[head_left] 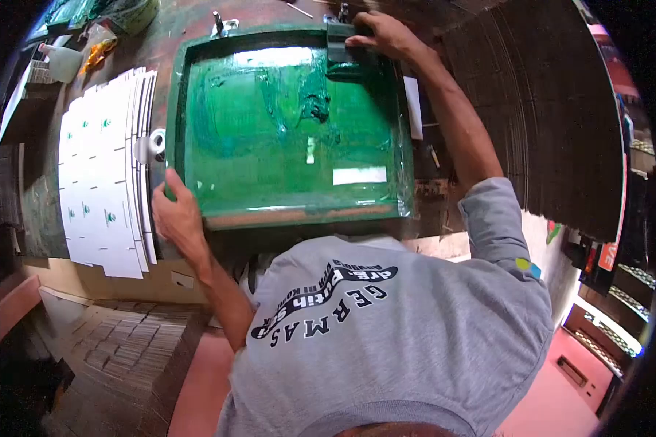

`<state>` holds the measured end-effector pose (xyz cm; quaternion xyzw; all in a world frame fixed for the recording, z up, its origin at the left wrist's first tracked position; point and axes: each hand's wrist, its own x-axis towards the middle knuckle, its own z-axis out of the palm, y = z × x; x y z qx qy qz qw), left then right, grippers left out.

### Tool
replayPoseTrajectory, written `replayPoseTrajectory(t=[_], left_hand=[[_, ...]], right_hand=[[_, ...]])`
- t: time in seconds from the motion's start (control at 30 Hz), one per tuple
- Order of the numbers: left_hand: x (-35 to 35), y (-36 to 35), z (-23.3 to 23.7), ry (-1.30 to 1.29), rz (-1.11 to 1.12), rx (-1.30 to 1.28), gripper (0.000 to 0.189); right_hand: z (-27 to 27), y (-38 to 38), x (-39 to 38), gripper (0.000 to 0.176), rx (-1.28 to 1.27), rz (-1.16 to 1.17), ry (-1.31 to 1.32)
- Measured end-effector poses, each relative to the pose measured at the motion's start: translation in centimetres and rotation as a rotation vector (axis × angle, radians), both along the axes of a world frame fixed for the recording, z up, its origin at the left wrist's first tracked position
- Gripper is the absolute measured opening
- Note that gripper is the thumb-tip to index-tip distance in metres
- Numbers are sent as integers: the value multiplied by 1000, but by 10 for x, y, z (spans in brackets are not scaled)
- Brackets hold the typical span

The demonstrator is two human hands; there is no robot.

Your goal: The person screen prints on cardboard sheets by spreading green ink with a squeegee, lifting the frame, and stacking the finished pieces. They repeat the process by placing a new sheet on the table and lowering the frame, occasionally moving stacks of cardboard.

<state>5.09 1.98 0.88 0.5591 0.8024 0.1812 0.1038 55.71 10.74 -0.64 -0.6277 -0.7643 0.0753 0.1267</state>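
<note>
A screen printing frame [291, 215] with green mesh lies in front of me, smeared with thick green ink [315, 107]. At its lower left corner my left hand [178, 216] grips the frame's side, thumb up along the edge; its other fingers are partly hidden. My right hand [386, 36] is closed on a dark squeegee [340, 47] at the frame's far right corner. Green ink coats the squeegee's lower edge. What lies beneath the frame is hidden.
Left of the frame sit stacked white printed sheets [98, 182] and a tape roll [155, 146]. A whitish bottle [62, 63] and a tub [133, 14] stand at the far left. Metal hinge clamps [224, 28] hold the frame's back. Stacked cardboard [539, 109] rises on the right.
</note>
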Motion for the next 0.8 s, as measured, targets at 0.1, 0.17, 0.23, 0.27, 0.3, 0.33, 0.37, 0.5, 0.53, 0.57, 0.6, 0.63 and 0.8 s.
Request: replayPoseTrajectory(t=[0.1,0.17,0.23,0.27,0.3,0.33,0.37,0.5,0.53,0.57,0.6,0.63,0.8], left_hand=[[4,7,-1,38,22,-73,65],[5,3,0,38,19,-60,67],[5,2,-1,5,64,-79,68],[4,3,-3,21,62,-52,68],[5,3,-5,19,63,-37,69],[4,2,-5,6,58,-51,70],[3,2,-5,-5,51,-63,71],[4,2,-4,-10,51,-61,72],[5,1,-3,-6,49,-48,72],[5,0,-3,0,48,-37,72],[3,1,-7,2,39,-36,74],[3,1,-8,-2,41,-36,74],[5,-1,-5,19,42,-36,76]], right_hand=[[7,5,-9,56,98,108,146],[33,-7,-20,23,361,142,-21],[69,-37,-50,25,300,77,-8],[79,-47,-60,26,248,7,9],[76,-52,-63,26,240,8,2],[69,-58,-64,39,200,21,-83],[63,-62,-66,52,163,31,-168],[43,-84,-81,49,381,117,-284],[39,-86,-81,48,454,136,-286],[36,-86,-77,48,449,137,-289],[35,-82,-71,48,460,110,-225],[33,-79,-65,47,471,84,-162],[28,-78,-76,45,482,87,-288]])
